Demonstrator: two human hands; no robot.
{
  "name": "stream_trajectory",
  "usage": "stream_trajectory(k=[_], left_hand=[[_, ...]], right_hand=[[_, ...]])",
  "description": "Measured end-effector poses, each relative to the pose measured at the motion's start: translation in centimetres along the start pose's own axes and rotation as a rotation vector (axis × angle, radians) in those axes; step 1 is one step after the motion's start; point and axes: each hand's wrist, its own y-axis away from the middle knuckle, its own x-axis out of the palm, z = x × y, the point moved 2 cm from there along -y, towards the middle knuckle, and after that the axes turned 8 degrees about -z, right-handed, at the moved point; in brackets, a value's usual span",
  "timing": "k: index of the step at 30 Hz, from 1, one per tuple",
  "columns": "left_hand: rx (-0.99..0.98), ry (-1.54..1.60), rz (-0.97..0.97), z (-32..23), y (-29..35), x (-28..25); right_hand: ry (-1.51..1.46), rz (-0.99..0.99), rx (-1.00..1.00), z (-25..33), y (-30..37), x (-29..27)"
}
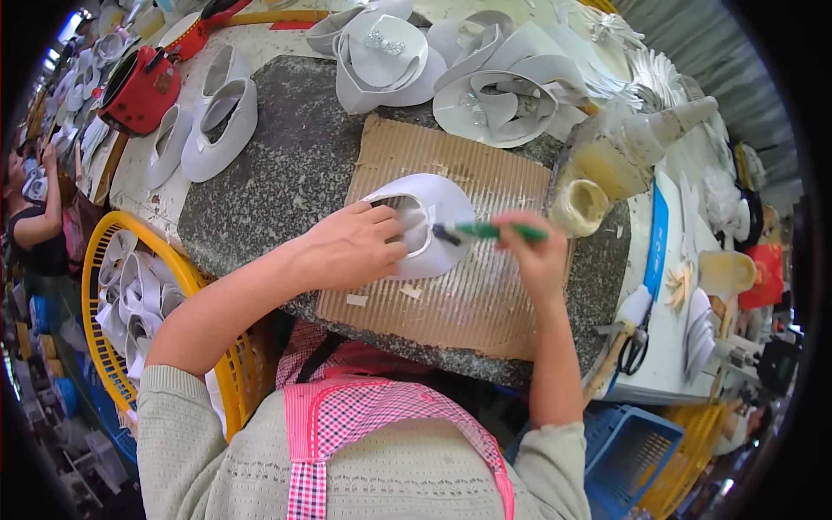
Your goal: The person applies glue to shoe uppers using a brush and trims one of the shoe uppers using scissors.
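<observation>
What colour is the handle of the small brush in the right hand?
Green: the thin brush handle, pinched in the right hand, shows best in the head view.

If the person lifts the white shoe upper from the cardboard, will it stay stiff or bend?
The white shoe upper would probably flex: it looks like thin sheet material, and the left hand presses it flat on the corrugated cardboard. It seems light for its size. The right hand works a green-handled brush at its opening, so a wet patch might be slippery or sticky.
</observation>
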Motion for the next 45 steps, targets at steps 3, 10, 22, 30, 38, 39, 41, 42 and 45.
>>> stream_trajectory(k=[3, 10, 22, 30, 38, 39, 41, 42, 45], left_hand=[[0.003, 0.027, 0.007, -0.1, -0.2, 0.1], [0.009, 0.034, -0.118, 0.0, 0.2, 0.2], [-0.032, 0.219, -0.166, 0.4, -0.9, -1.8], [-0.499, 0.71, -0.589, 0.4, 0.0, -5.5], [-0.641, 0.812, -0.366, 0.6, -0.8, 0.1], [-0.63, 1.011, -0.279, 0.3, -1.4, 0.1], [-0.641, 1.181, -0.233, 0.5, -1.9, 0.0], [-0.641, 1.286, -0.214, 0.2, -1.8, 0.1], [-0.766, 1.376, -0.049, -1.1, -2.5, -0.3]], right_hand=[[-0.064, -0.099, -0.025, 0.1, -3.2, 0.5], [-0.01, 0.225, -0.003, 2.4, -3.2, 0.6], [-0.152, -0.012, 0.012, 2.2, 1.3, -2.8], [0.492, -0.453, -0.231, 3.5, -1.5, -11.9], [0.132, -0.712, -0.153, 3.5, 1.8, -15.3], [0.248, -0.67, -0.02, 3.5, 2.4, -15.6], [0.06, -0.546, -0.003, 4.2, 3.3, -12.7], [-0.096, -0.486, -0.087, 5.1, 3.7, -10.8], [-0.249, -0.383, -0.233, 6.0, 1.7, -3.6]])
